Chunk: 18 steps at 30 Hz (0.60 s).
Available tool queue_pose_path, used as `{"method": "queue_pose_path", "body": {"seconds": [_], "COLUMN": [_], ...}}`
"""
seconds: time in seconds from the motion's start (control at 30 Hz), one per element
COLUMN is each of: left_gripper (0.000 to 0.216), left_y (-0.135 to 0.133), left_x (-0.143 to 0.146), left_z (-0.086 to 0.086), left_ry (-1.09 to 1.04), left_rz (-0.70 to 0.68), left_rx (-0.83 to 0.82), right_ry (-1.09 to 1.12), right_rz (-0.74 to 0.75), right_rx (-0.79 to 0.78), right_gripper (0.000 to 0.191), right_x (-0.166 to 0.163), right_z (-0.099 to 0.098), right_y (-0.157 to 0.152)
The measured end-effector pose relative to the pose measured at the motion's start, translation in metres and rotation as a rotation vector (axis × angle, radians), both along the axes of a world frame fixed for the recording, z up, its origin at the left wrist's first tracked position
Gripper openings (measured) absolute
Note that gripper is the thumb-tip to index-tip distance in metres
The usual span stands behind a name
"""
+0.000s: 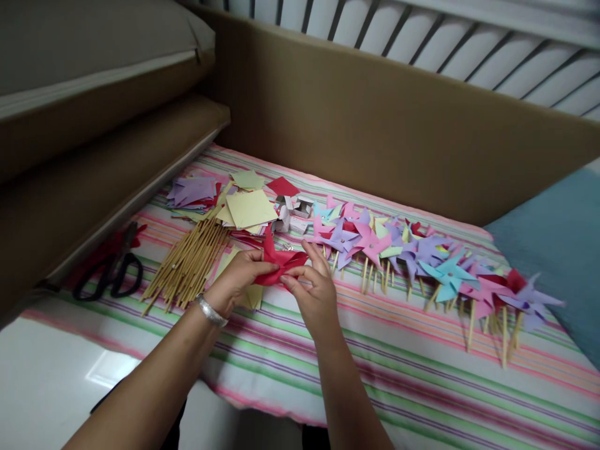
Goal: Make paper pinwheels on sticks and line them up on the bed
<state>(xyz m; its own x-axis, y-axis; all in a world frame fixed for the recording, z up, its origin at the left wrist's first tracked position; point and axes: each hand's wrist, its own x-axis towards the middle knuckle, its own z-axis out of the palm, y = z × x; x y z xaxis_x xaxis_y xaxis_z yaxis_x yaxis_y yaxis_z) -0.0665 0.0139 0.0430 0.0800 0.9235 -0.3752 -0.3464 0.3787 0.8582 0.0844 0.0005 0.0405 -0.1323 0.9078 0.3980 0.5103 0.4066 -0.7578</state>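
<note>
- Hands, two: left hand (240,276) pinching one red paper (275,261) between thumb and fingers; right hand (313,289) with thumb and forefinger closed on its lower right edge, other fingers raised.
- Red paper: one piece, pointed tips, held above the striped cloth (422,375).
- Bracelet (210,310): one, silver, left wrist.
- Wooden sticks (185,265): one bundle, dozens, overlapping; exact count not possible.
- Scissors (112,269): one pair, dark handles, near the left cushion (140,144).
- Paper squares (252,209): one loose pile, pale yellow uppermost; number hidden.
- Cut papers (192,190): one stack, purple uppermost.
- Small white boxes (300,206): several, clustered.
- Pinwheels (450,275): more than a dozen, overlapping, right side.
- Room: bare cloth between pinwheels and front edge; brown panel (398,125) bounding the rear.
</note>
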Motion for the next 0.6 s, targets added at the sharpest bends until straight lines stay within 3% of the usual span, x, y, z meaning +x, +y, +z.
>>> {"method": "queue_pose_path", "body": {"seconds": [0.6], "left_gripper": [0.014], "left_y": [-0.0015], "left_x": [-0.0016], "left_z": [-0.0041], "left_ry": [0.041], "left_rz": [-0.142], "left_rx": [0.064], "right_ry": [0.018], "right_rz": [-0.040], "right_rx": [-0.110], "right_gripper": [0.008], "right_x": [-0.0020], "right_z": [-0.0050], "right_y": [0.0019]}}
